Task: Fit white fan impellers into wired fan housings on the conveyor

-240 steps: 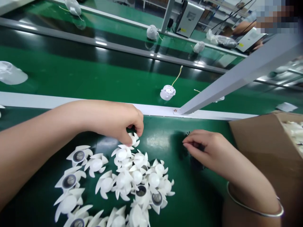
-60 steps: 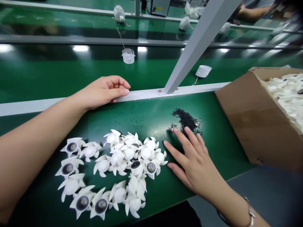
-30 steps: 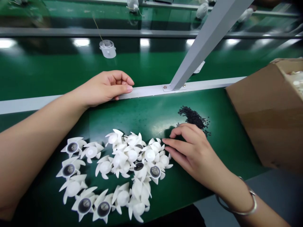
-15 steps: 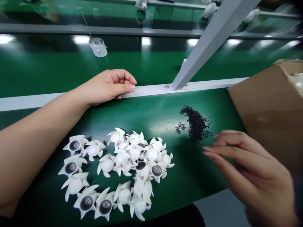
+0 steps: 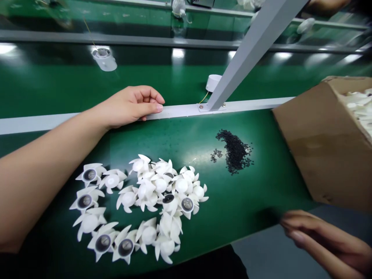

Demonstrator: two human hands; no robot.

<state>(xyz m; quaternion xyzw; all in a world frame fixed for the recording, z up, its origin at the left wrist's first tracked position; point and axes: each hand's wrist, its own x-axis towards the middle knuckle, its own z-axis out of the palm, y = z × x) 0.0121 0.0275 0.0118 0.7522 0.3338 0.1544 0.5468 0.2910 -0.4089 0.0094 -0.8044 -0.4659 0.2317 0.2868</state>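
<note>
My left hand (image 5: 133, 104) rests on the white rail (image 5: 180, 111), fingers loosely curled with thumb close to index finger, and nothing shows in it. At the lower right, past the table's front edge, my right hand (image 5: 328, 242) has its fingertips pinched together. It is blurred, and anything between the tips is too small or hidden to make out. A pile of tiny black rings (image 5: 236, 153) lies on the green tabletop (image 5: 221, 205). Left of it, many white bladed fan wheels (image 5: 147, 190) sit clustered, some with dark round hubs facing up.
A cardboard box (image 5: 316, 143) holding white parts stands at the right. A grey post (image 5: 247, 54) rises slantwise from the rail. Beyond the rail, a white cylindrical housing (image 5: 105, 60) and another white round part (image 5: 213, 82) sit on a green surface.
My right hand has moved down and right, away from the black rings. Beyond the rail, the white housing and round part have shifted left. My left hand stays on the rail.
</note>
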